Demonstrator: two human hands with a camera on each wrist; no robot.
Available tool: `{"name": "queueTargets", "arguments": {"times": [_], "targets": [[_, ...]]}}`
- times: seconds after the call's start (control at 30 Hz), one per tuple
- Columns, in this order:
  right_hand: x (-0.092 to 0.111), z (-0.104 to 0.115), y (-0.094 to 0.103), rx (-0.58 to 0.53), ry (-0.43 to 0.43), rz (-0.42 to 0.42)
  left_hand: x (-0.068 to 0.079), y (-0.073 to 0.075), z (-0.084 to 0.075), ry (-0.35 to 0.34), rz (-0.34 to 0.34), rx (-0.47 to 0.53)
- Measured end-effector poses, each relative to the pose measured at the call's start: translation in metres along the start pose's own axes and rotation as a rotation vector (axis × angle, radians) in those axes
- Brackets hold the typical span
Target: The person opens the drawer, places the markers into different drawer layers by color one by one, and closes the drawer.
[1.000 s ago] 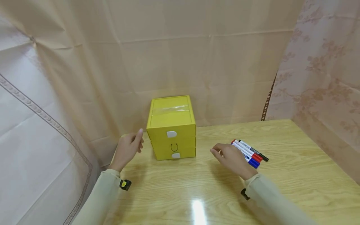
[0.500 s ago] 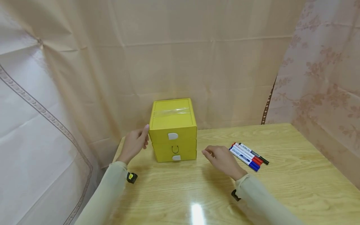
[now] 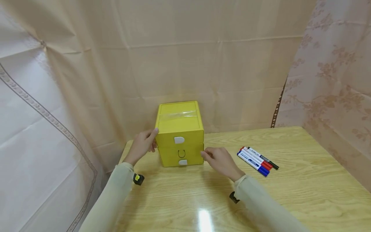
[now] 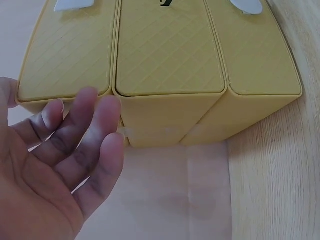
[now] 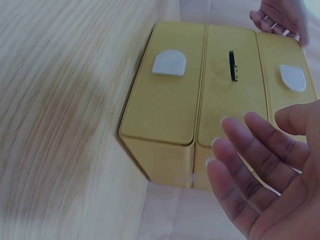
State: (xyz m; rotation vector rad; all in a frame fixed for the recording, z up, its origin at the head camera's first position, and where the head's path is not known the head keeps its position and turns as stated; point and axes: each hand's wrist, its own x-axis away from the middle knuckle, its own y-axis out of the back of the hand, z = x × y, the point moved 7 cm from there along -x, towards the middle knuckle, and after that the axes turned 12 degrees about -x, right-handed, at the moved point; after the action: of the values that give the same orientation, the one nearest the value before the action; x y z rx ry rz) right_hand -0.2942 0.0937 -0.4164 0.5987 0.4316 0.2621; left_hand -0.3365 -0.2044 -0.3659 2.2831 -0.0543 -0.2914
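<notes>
A yellow three-drawer box (image 3: 179, 122) stands at the back of the table, clear tape across its top. White tabs mark its top and bottom drawers, and a dark U-shaped handle (image 3: 181, 153) is on the middle one. My left hand (image 3: 142, 145) is at the box's left side, thumb at the upper front corner; the left wrist view has its fingers (image 4: 87, 125) loosely bent along that side. At the right front edge is my right hand (image 3: 221, 162), its relaxed fingers (image 5: 250, 160) beside the box in the right wrist view. Whether either hand touches the box, I cannot tell.
Several markers (image 3: 255, 161) with blue, red and black caps lie side by side on the wooden table (image 3: 290, 199), right of the box. A beige curtain (image 3: 174, 64) hangs right behind the box, and pale cloth (image 3: 37, 145) hangs at the left.
Both hands have moved inward to the box: my left hand rightward to its left side, my right hand leftward from beside the markers to its right front edge. The box's drawers look unchanged.
</notes>
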Motion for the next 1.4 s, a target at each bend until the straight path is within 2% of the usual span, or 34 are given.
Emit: {"name": "queueTargets", "arguments": {"times": [0.2, 0.7, 1.0, 1.2, 1.4], "targets": [[-0.010, 0.006, -0.011, -0.107, -0.030, 0.022, 0.000, -0.001, -0.002, -0.008, 0.032, 0.038], [-0.030, 0.020, -0.036, -0.357, -0.148, 0.012, 0.000, -0.002, 0.003, 0.014, 0.038, 0.043], [-0.039, 0.025, -0.043, -0.418, -0.188, -0.010, -0.001, -0.001, 0.003, 0.026, 0.053, 0.052], [-0.043, 0.028, -0.049, -0.512, -0.212, -0.014, -0.001, -0.001, 0.003, 0.033, 0.058, 0.054], [-0.045, 0.032, -0.052, -0.634, -0.285, 0.005, -0.001, -0.001, 0.004, 0.036, 0.059, 0.052]]}}
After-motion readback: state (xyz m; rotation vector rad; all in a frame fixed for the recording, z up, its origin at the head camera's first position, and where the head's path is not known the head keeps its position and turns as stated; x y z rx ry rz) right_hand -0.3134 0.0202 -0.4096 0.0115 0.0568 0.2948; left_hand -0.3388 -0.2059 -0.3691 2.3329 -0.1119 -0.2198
